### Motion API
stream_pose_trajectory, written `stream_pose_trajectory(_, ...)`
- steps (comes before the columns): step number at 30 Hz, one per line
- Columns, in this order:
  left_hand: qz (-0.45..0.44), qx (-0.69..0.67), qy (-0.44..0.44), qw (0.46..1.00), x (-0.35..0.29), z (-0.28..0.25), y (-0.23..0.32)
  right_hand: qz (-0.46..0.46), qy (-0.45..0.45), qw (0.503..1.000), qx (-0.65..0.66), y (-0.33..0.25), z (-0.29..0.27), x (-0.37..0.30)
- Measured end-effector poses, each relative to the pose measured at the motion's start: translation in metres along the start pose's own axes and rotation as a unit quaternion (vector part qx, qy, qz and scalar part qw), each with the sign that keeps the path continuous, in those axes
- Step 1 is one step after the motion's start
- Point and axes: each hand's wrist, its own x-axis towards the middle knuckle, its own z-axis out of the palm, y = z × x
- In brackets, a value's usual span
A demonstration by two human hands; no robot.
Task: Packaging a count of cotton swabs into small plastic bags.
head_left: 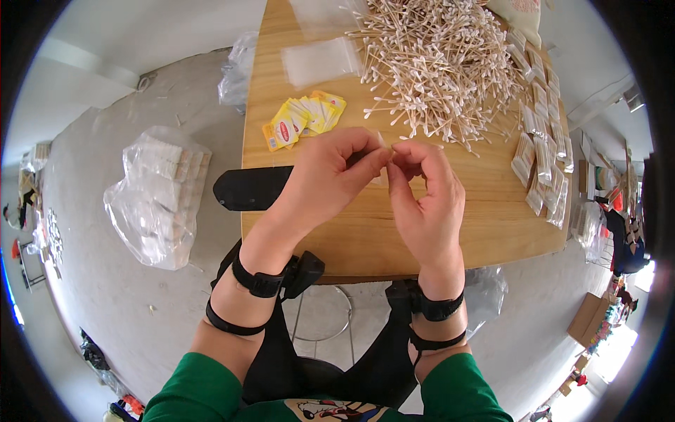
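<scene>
Over the middle of the wooden table (337,246), my left hand (327,172) and my right hand (430,193) meet with thumbs and forefingers pinched. Something small, pale and partly see-through shows between the fingertips; its kind is mostly hidden. Just beyond them lies a big loose heap of cotton swabs (436,67) with white tips and wooden sticks. A fan of yellow printed cards (302,119) rests beyond my left hand. Farther back is a stack of clear plastic bags (322,62). Small clear packs filled with swabs (543,151) are piled along the right edge.
A black flat panel (246,188) juts past the table's left edge, partly under my left forearm. On the floor at left stands a clear sack of packed goods (165,200). A round metal stool frame (348,309) shows under the table, and a cardboard box (588,320) sits far right.
</scene>
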Motion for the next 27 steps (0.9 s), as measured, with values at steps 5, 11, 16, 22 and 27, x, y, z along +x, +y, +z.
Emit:
stream_pose_trajectory(5, 0.044, 0.027, -0.001, 0.999, -0.001, -0.003, -0.001, 0.007, 0.002, 1.000, 0.018, 0.005, 0.004, -0.001)
stream_pose_trajectory(11, 0.088, 0.093, -0.025, 0.991, -0.002, -0.006, 0.002, 0.031, -0.030, 0.998, 0.035, 0.008, -0.004, -0.003)
stream_pose_trajectory(16, -0.019, -0.007, -0.076, 0.997, -0.005, -0.012, 0.001, 0.021, -0.044, 0.998, 0.031, 0.010, -0.012, 0.000)
stream_pose_trajectory(22, -0.004, 0.015, -0.100, 0.995, -0.011, -0.012, 0.006, -0.073, -0.062, 0.990, -0.108, 0.006, -0.005, 0.001)
stream_pose_trajectory(27, 0.139, 0.126, -0.035, 0.982, -0.016, -0.018, 0.012, 0.060, -0.074, 0.995, -0.027, -0.007, 0.000, -0.006)
